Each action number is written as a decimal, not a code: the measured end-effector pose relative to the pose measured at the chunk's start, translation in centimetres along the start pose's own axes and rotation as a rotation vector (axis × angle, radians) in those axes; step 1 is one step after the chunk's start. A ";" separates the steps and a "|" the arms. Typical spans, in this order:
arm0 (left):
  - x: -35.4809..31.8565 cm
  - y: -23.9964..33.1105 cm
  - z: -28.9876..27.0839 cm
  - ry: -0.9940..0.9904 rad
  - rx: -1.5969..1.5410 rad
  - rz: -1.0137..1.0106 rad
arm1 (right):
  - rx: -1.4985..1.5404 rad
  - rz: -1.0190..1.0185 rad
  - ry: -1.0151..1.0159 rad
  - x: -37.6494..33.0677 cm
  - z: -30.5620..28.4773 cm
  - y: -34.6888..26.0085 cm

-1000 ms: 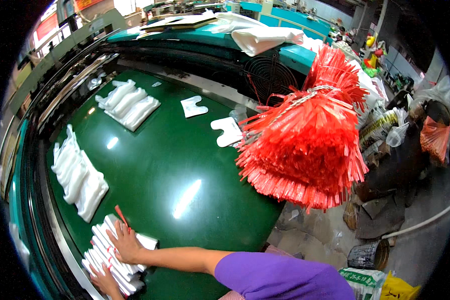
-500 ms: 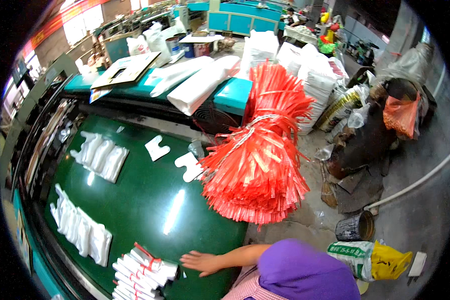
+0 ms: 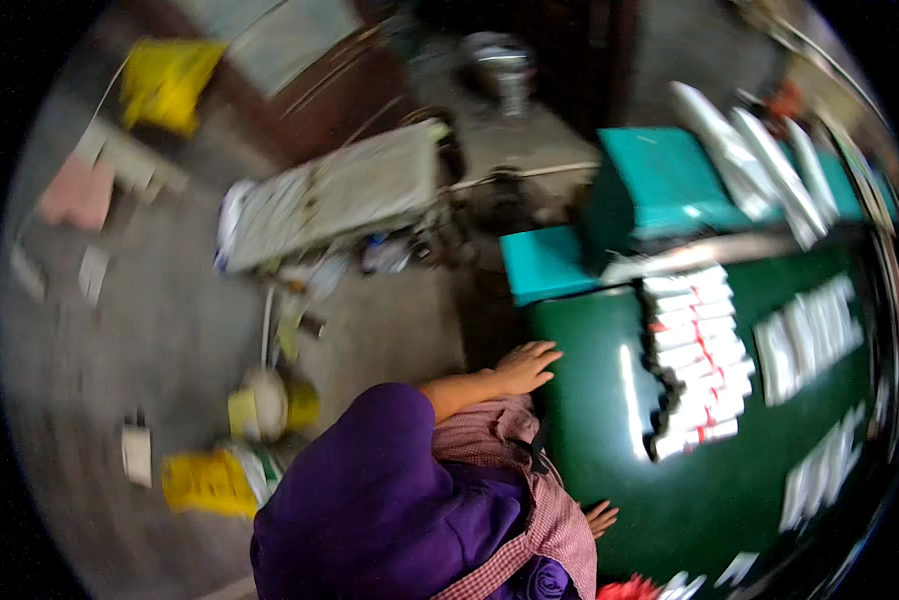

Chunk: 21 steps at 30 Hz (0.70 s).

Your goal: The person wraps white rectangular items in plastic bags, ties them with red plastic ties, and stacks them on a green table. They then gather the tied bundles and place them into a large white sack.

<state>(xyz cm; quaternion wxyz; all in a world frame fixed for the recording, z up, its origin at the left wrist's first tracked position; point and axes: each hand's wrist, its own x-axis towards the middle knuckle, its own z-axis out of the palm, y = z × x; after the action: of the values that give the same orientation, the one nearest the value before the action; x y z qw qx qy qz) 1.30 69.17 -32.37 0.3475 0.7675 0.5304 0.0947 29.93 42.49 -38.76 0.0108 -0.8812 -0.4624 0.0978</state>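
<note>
My left hand [image 3: 530,368] reaches to the near edge of the green tabletop [image 3: 590,400], palm down with its fingers spread, and holds nothing. Lower down, only the fingers of my right hand [image 3: 602,518] show past the checked apron. They lie stretched out at the table's edge. Across the table from my left hand lies a row of white plastic rolls [image 3: 705,370] with red bands. Beyond it are two flat stacks of white plastic bags, one stack [image 3: 808,335] farther up and another stack [image 3: 823,475] lower. The picture is somewhat blurred.
White film rolls [image 3: 735,160] rest on a teal machine cover [image 3: 660,180] behind the table. A low bench with a pale cover [image 3: 330,195] stands on the left. A yellow sack [image 3: 210,485] lies on the floor. Red strips [image 3: 627,588] show at the lower edge.
My view has swung far to the left, bringing the bench and floor into sight. The large red strip bundle has mostly left the picture. My left hand has come into view.
</note>
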 end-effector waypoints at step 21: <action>-23.0 -33.6 8.4 0.521 -0.617 -0.737 | 0.910 -0.324 -1.042 11.4 4.8 -35.9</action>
<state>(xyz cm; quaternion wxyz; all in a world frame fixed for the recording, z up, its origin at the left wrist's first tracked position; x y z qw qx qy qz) -29.14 51.91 -54.77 0.4236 0.3443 0.7805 0.3047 6.18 71.98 -41.41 0.1698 -0.5481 -0.4457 0.6871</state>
